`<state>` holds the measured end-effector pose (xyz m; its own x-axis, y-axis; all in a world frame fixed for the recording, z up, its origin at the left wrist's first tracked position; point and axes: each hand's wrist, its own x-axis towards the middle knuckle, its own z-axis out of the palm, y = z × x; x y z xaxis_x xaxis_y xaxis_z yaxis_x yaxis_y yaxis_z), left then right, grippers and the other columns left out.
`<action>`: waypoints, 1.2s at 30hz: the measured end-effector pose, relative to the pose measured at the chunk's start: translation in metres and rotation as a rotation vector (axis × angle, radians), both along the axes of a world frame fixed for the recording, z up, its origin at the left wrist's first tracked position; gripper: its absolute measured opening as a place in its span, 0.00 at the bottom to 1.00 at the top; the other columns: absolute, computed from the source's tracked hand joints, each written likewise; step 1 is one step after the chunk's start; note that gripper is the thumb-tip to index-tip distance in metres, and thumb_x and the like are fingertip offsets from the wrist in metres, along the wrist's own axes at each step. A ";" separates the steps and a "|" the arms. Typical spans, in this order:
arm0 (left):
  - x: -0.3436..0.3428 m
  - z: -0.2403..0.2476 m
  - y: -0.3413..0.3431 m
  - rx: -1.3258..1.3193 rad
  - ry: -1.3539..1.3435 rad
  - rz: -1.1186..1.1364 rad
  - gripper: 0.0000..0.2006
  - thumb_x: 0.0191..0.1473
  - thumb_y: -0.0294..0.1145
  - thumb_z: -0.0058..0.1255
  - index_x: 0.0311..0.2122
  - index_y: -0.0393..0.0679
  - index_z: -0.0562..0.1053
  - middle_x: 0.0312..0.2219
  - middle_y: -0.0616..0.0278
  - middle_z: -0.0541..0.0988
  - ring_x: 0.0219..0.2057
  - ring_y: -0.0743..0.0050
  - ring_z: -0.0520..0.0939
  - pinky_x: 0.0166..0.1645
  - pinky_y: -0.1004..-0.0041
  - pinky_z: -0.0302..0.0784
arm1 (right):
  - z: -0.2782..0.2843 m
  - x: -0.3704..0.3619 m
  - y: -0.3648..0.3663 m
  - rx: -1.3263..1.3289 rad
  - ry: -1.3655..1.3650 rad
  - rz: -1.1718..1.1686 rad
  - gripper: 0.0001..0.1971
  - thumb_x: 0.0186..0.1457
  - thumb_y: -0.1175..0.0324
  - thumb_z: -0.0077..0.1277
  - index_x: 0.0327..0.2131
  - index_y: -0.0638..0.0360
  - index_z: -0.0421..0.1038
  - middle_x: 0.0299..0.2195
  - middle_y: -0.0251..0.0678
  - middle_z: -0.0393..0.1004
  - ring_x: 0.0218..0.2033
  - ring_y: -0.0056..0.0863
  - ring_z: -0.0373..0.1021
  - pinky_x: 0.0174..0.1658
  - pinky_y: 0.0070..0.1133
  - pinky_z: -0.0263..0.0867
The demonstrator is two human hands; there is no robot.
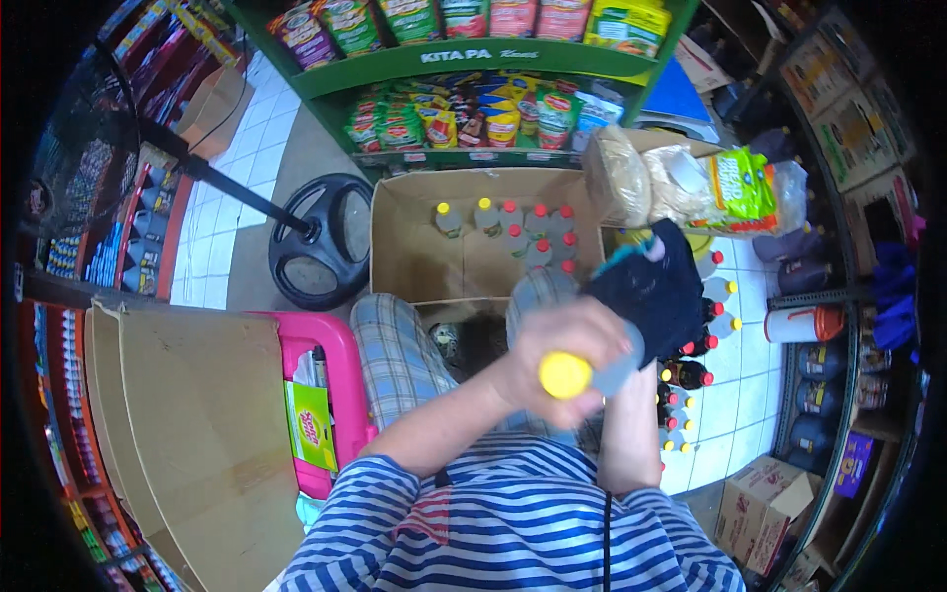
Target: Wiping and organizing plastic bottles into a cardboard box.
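Note:
My left hand (pixel 567 340), blurred by motion, is closed round a clear bottle with a yellow cap (pixel 565 375), held over my lap with the cap facing me. Just to its right, my right hand (pixel 656 249) is mostly covered by a black cloth (pixel 646 296); only a small patch of skin shows at the far end. The cloth is bunched against the bottle's side. Beyond my knees an open cardboard box (pixel 419 271) holds small clear bottles standing upright: two with yellow caps at the left, several with red caps (pixel 538 247) at the right.
More bottles (pixel 691 375), some dark, stand on the white tiles at my right. A carton of bagged goods (pixel 710 187) lies beyond them. At my left are a pink plastic stool (pixel 345 385), a large cardboard box (pixel 197 414) and a black fan base (pixel 318 242). Green snack shelves (pixel 473 64) rise ahead.

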<state>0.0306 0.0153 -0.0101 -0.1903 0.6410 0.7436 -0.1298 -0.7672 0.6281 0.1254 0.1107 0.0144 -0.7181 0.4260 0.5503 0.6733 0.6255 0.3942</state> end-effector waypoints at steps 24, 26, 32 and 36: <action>-0.008 0.016 0.029 0.014 0.212 -0.134 0.13 0.35 0.34 0.55 0.26 0.39 0.67 0.25 0.50 0.75 0.26 0.58 0.77 0.30 0.64 0.74 | -0.038 0.002 -0.020 1.310 -1.430 -0.360 0.14 0.53 0.57 0.41 0.37 0.55 0.68 0.34 0.34 0.72 0.34 0.30 0.69 0.40 0.30 0.65; -0.017 0.031 0.028 0.145 0.379 -0.176 0.14 0.40 0.39 0.52 0.25 0.40 0.63 0.24 0.53 0.72 0.27 0.60 0.76 0.32 0.61 0.73 | -0.038 0.014 -0.023 1.398 -1.588 -0.381 0.14 0.53 0.57 0.41 0.37 0.55 0.68 0.34 0.34 0.72 0.35 0.30 0.69 0.40 0.30 0.65; -0.048 0.061 -0.004 0.136 0.602 0.607 0.14 0.44 0.41 0.43 0.34 0.44 0.64 0.29 0.51 0.71 0.33 0.58 0.74 0.41 0.59 0.69 | -0.073 0.021 -0.048 1.612 -1.869 -0.624 0.19 0.54 0.52 0.40 0.40 0.57 0.66 0.36 0.38 0.70 0.39 0.32 0.66 0.46 0.30 0.62; -0.130 0.059 -0.024 0.017 0.478 0.425 0.16 0.42 0.38 0.36 0.35 0.42 0.70 0.36 0.47 0.73 0.38 0.50 0.75 0.43 0.52 0.72 | -0.046 0.134 -0.017 2.481 -2.355 -1.092 0.18 0.50 0.63 0.46 0.45 0.60 0.64 0.42 0.36 0.68 0.42 0.26 0.66 0.48 0.24 0.62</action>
